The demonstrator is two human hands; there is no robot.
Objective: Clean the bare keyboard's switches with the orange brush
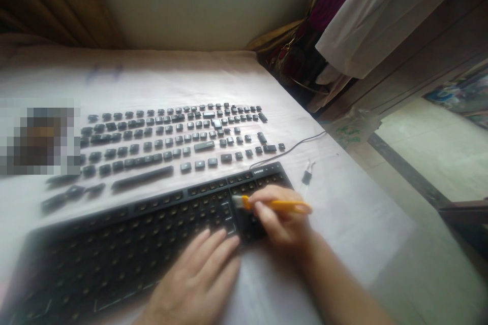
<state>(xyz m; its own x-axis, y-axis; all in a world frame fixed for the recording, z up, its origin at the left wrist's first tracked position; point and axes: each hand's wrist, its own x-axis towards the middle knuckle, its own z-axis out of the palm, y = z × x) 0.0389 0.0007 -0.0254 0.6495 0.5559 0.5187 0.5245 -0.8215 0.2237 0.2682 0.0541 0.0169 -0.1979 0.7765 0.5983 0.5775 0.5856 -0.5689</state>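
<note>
A black keyboard frame with its keycaps removed lies along the near edge of a white-covered table. My right hand is closed round an orange-handled brush, whose pale bristle head rests on the keyboard's right part. My left hand lies flat, fingers stretched out, on the keyboard's front edge just left of the brush. Behind the keyboard, several rows of loose black keycaps are laid out on the cloth, including a long space bar.
A thin black cable runs from the keyboard's back right corner across the cloth. A small black keycap puller lies to the right. The table's right edge drops to the floor; curtains and fabric hang beyond. A blurred patch sits far left.
</note>
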